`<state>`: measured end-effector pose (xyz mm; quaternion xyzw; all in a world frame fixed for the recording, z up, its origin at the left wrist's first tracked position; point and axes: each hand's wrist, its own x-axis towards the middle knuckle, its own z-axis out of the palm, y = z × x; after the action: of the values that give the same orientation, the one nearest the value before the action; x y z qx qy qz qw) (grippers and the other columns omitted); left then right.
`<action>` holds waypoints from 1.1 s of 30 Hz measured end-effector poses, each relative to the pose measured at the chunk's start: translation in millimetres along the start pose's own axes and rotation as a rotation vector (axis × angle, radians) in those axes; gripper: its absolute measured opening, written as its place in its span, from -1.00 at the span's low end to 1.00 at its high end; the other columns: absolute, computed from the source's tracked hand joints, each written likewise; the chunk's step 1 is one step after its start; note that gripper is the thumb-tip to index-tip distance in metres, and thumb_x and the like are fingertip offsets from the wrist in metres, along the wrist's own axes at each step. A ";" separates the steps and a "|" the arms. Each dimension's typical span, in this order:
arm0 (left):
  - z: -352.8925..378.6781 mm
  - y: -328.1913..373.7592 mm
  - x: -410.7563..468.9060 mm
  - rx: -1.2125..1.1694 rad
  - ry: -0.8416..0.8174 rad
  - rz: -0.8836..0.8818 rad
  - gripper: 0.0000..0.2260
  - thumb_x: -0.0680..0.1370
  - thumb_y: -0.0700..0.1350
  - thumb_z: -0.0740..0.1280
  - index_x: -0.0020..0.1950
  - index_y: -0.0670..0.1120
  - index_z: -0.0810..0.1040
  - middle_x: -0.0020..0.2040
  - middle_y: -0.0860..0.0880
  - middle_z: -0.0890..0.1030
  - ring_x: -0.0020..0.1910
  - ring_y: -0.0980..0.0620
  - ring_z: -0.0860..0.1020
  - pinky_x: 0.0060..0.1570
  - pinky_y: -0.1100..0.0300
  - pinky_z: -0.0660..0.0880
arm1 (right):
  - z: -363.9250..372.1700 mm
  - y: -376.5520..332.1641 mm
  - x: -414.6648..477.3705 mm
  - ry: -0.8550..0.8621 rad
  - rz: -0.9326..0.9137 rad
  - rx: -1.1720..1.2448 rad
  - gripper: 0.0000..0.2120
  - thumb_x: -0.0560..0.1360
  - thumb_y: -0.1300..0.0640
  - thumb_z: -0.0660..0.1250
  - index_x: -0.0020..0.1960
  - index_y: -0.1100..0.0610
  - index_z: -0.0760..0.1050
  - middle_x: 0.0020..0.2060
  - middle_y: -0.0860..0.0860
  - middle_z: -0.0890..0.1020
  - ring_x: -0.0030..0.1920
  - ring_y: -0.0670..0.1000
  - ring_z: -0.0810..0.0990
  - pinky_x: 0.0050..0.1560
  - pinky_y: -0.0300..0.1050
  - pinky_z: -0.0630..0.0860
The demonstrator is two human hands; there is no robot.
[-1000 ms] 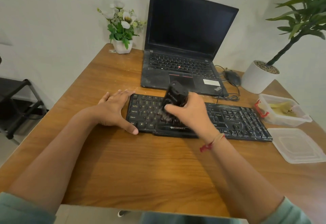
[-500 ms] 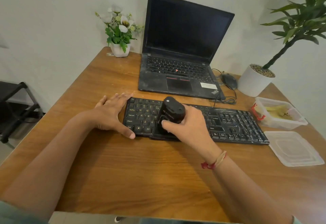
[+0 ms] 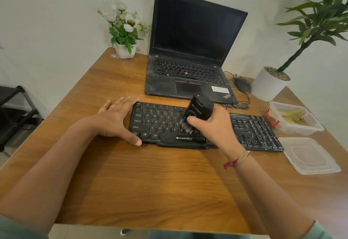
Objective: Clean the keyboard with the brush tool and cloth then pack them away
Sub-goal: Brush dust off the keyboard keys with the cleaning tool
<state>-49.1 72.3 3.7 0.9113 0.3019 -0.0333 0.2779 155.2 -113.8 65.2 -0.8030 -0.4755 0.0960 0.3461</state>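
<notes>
A black keyboard (image 3: 160,123) lies across the middle of the wooden table (image 3: 150,182). My right hand (image 3: 212,125) grips a black brush tool (image 3: 199,108), tilted, with its pale bristles touching the keys near the keyboard's centre. My left hand (image 3: 116,118) lies flat with fingers spread against the keyboard's left end, thumb along its front edge. A yellowish cloth (image 3: 293,118) sits inside an open clear plastic box (image 3: 299,129) to the right of the keyboard. The box's lid (image 3: 310,155) lies on the table in front of it.
An open black laptop (image 3: 188,50) stands behind the keyboard, with a wired mouse (image 3: 243,84) to its right. A small white flower pot (image 3: 125,50) is at the back left, a large potted plant (image 3: 269,84) at the back right. A black rack (image 3: 17,110) stands left of the table.
The brush tool has swept from the keyboard's front edge back up onto the keys and tilted, its bristles showing again. My left hand stays in place.
</notes>
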 end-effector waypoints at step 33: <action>0.3 0.0 -0.1 0.020 0.019 0.006 0.30 -0.08 0.58 0.27 0.51 0.16 -0.23 0.56 0.10 -0.13 0.51 0.13 -0.20 0.41 0.05 -0.39 | -18.6 30.4 -0.7 0.102 -0.001 -0.075 -0.81 0.36 0.09 0.47 -0.21 0.19 0.52 -0.42 -0.04 0.56 -0.39 -0.06 0.51 -0.47 -0.39 0.40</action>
<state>-49.1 72.1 3.5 0.9153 0.3014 -0.0267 0.2659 185.0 -132.4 59.2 -0.8190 -0.4609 0.0368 0.3397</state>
